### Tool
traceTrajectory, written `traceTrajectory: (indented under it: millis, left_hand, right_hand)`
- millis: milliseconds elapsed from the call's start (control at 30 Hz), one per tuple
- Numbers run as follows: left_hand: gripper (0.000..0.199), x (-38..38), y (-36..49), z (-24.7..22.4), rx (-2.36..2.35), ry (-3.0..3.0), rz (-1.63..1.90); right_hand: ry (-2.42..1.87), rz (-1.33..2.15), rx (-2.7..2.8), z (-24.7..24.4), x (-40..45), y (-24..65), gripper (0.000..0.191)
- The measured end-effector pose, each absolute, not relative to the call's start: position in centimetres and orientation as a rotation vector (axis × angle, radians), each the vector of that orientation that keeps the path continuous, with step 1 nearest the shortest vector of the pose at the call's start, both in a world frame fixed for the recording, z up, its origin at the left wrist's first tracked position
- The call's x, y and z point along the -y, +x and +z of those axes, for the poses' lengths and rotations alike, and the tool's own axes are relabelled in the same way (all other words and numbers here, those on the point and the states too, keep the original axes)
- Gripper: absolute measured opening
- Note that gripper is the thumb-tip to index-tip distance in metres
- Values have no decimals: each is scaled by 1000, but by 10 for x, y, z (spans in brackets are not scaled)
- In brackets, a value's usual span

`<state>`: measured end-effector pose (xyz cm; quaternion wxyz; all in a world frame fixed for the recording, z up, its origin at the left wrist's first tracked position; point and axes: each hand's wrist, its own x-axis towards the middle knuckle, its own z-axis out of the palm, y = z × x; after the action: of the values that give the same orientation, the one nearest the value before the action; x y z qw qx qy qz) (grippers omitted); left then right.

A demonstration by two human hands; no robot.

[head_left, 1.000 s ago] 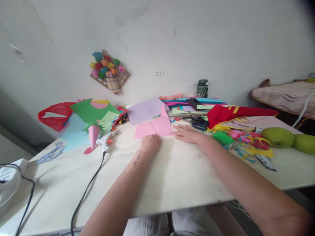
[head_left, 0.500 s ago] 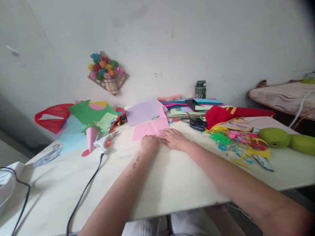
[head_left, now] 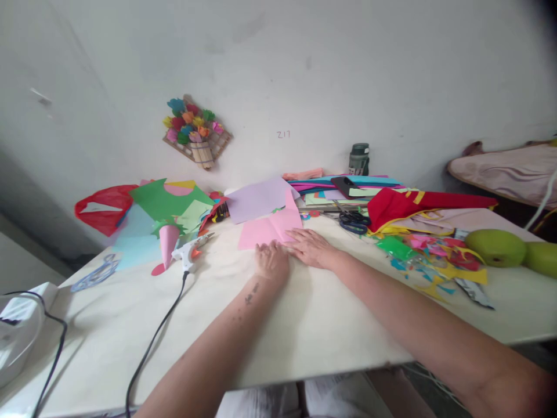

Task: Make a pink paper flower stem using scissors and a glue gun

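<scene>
A folded pink paper (head_left: 256,231) lies on the white table, with one flap standing up at its right. My left hand (head_left: 272,261) rests on its near edge, fingers curled together on the paper. Beside it my right hand (head_left: 311,248) lies flat on the paper's near right corner, fingers stretched out. The two hands almost touch. Behind the pink paper is a lilac sheet (head_left: 256,200).
At left are a white glue gun (head_left: 187,254) with a black cord, a pink cone (head_left: 168,244) and green paper (head_left: 159,200). Scissors (head_left: 353,222), paper scraps (head_left: 435,261) and green fruit (head_left: 495,248) lie at right.
The whole view has shifted slightly, so things appear further right. My left hand has turned a little on the paper's near edge; my right hand stays flat.
</scene>
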<state>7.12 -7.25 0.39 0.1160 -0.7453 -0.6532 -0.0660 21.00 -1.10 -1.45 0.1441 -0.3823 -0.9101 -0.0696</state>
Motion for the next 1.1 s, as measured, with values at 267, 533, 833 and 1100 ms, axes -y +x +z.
traceTrajectory:
  millis: [267, 533, 833, 1100]
  left_hand:
    - [50, 70, 51, 7, 2000, -2066, -146]
    - [56, 66, 15, 29, 2033, -1930, 210]
    - [40, 62, 43, 20, 1620, -2435, -69]
    - [44, 61, 46, -3, 1712, -2445, -273]
  right_hand:
    - [-1108, -184, 2637, -11, 13, 211, 39]
    - [-1125, -140, 2647, -6, 18, 210, 40]
    - [-1141, -149, 2629, -7, 16, 207, 39]
    - [-1156, 2, 2685, -6, 4, 234, 40]
